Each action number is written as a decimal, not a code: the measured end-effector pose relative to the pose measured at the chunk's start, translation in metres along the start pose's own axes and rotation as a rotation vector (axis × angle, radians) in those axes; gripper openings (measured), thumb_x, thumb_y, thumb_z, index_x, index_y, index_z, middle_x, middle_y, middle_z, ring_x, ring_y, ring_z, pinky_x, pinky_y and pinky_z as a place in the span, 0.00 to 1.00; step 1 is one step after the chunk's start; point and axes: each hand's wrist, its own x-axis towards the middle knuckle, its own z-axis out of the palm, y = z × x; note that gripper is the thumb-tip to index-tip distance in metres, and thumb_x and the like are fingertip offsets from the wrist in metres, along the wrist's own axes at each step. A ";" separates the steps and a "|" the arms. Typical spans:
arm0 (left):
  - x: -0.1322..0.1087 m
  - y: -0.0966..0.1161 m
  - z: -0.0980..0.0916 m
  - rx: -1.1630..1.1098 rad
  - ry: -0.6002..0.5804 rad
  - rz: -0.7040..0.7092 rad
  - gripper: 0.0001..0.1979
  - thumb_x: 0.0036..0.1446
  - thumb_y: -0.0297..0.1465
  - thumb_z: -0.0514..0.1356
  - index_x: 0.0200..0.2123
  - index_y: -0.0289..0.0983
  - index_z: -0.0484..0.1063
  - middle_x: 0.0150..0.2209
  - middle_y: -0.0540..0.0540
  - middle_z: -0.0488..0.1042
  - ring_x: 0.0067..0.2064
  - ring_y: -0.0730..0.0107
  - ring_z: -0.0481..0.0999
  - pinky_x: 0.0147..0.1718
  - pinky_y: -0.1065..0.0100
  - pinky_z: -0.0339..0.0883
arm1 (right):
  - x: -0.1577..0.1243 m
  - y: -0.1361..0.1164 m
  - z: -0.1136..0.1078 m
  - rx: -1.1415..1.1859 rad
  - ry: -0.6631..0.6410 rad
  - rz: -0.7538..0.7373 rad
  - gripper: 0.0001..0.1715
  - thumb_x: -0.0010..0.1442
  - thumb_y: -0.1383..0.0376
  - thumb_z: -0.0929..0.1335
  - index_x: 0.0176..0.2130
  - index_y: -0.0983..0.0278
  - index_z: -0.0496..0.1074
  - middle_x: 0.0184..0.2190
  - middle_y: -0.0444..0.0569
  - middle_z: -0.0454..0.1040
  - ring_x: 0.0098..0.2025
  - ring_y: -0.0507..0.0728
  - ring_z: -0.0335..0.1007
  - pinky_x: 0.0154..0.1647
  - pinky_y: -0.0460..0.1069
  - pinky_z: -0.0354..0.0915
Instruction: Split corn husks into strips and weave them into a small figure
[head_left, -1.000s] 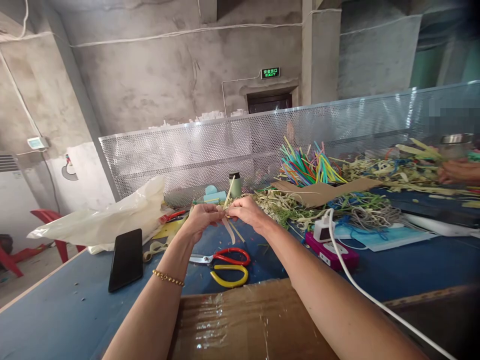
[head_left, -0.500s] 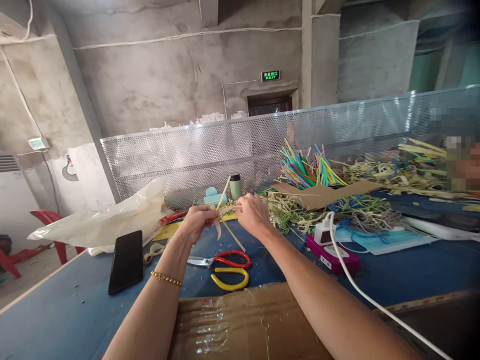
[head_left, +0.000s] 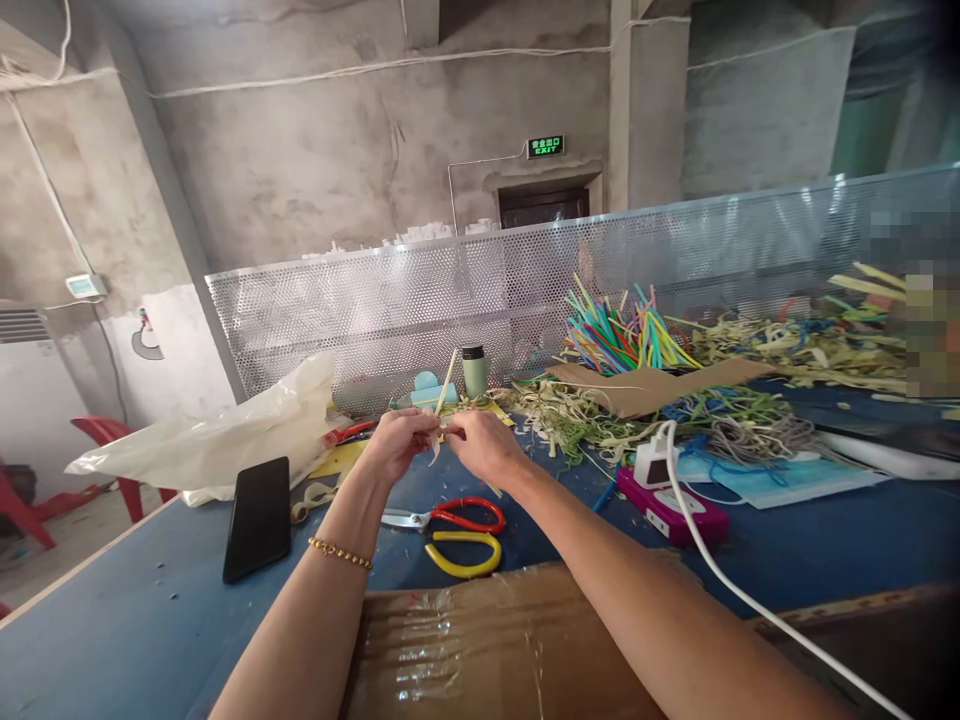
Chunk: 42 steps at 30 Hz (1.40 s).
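Observation:
My left hand (head_left: 399,440) and my right hand (head_left: 484,445) meet above the blue table (head_left: 135,620), both pinched on thin pale straw strips (head_left: 444,392). One strip sticks up between the hands and short ends hang below them. A gold bracelet (head_left: 339,552) circles my left wrist. Directly beneath the hands lie red-handled scissors (head_left: 450,516) and a yellow loop (head_left: 461,553).
A black phone (head_left: 258,518) lies to the left, beside a pale plastic bag (head_left: 217,435). A taped cardboard box (head_left: 480,645) sits nearest me. To the right are a pink device (head_left: 671,505) with a white cable (head_left: 739,595), heaps of straw strips (head_left: 585,415), coloured strips (head_left: 619,335) and a perforated metal screen (head_left: 450,290).
My hands have drawn closer together again and the strips between them are bunched tighter. The long end that slanted down toward the scissors is now mostly hidden behind my right hand.

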 end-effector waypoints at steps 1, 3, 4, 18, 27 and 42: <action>0.000 0.000 -0.001 0.004 0.003 0.001 0.08 0.39 0.26 0.66 0.18 0.32 0.68 0.17 0.49 0.67 0.18 0.77 0.64 0.20 0.71 0.55 | 0.001 0.002 -0.001 0.029 -0.005 -0.003 0.12 0.56 0.68 0.65 0.22 0.64 0.71 0.20 0.45 0.69 0.25 0.51 0.60 0.26 0.47 0.47; 0.000 0.000 -0.002 0.005 0.002 0.003 0.07 0.39 0.26 0.66 0.19 0.32 0.69 0.17 0.49 0.67 0.19 0.77 0.64 0.20 0.71 0.55 | 0.003 0.006 -0.002 0.086 -0.012 -0.020 0.15 0.56 0.67 0.65 0.18 0.65 0.67 0.17 0.44 0.65 0.23 0.50 0.56 0.25 0.47 0.46; 0.000 0.000 -0.002 0.003 -0.008 0.003 0.07 0.39 0.26 0.66 0.20 0.32 0.69 0.17 0.49 0.67 0.19 0.77 0.64 0.20 0.71 0.55 | 0.004 0.008 -0.001 0.108 -0.013 -0.031 0.16 0.55 0.68 0.65 0.17 0.65 0.66 0.16 0.43 0.63 0.22 0.49 0.54 0.25 0.46 0.45; -0.001 0.001 0.000 -0.026 -0.033 0.004 0.07 0.39 0.26 0.66 0.18 0.31 0.69 0.17 0.48 0.68 0.19 0.77 0.64 0.21 0.70 0.56 | 0.006 0.013 0.004 0.169 -0.045 0.003 0.05 0.46 0.72 0.66 0.24 0.65 0.71 0.21 0.45 0.71 0.24 0.50 0.62 0.24 0.45 0.49; 0.002 -0.002 0.001 -0.083 -0.025 -0.038 0.06 0.39 0.23 0.65 0.19 0.30 0.70 0.17 0.49 0.67 0.19 0.77 0.65 0.21 0.71 0.57 | 0.003 0.005 -0.005 0.086 -0.074 -0.009 0.05 0.49 0.73 0.66 0.26 0.66 0.72 0.23 0.48 0.74 0.26 0.52 0.67 0.26 0.45 0.54; 0.003 -0.004 0.002 -0.093 -0.022 -0.031 0.06 0.39 0.24 0.66 0.19 0.31 0.71 0.18 0.49 0.67 0.19 0.78 0.64 0.23 0.70 0.58 | 0.007 0.004 -0.006 0.247 -0.090 0.078 0.10 0.55 0.71 0.67 0.23 0.65 0.69 0.14 0.46 0.68 0.19 0.51 0.66 0.23 0.44 0.57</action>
